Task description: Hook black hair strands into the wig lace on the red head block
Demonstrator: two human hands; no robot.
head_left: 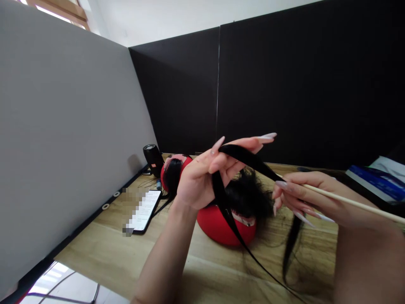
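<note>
Black hair [249,156] pinched thumb-to-finger in left hand [205,177] and in right hand [316,194], which also holds a stick [354,202]; uneven pull might tangle it.

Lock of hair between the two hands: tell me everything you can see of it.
The lock is black, smooth and slightly glossy, flat like a ribbon. The left hand pinches it at its top bend; from there it slants down into the right hand. From the left hand another length runs down in front of the red dome, narrowing toward the picture's bottom edge. A tail hangs below the right hand; I cannot tell whether it is the same lock.
</note>
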